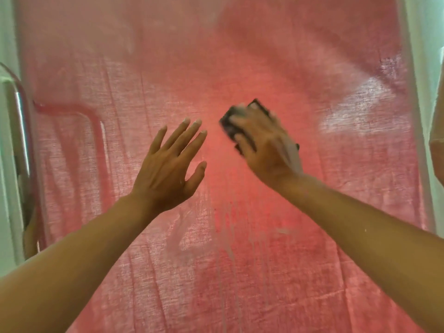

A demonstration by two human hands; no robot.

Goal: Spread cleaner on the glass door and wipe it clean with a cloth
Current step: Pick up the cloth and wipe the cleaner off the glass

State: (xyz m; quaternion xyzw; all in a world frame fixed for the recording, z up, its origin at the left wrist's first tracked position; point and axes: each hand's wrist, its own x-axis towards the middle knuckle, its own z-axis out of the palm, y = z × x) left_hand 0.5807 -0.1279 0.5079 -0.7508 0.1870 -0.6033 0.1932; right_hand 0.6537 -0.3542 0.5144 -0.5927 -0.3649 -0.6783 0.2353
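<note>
Dark, blurred cloth (242, 121) lies under the right hand (264, 150), whose fingers press it against the glass door (240, 236); how tightly that grip curls round the cloth I cannot tell; the left hand (168, 162) is held up just beside it, fingers straight and spread, holding nothing; pink curtain (144, 68) fabric fills the pane; whitish cleaner streaks (228, 248) run down below the hands; a metal handle (19, 111) stands at the left edge.
</note>
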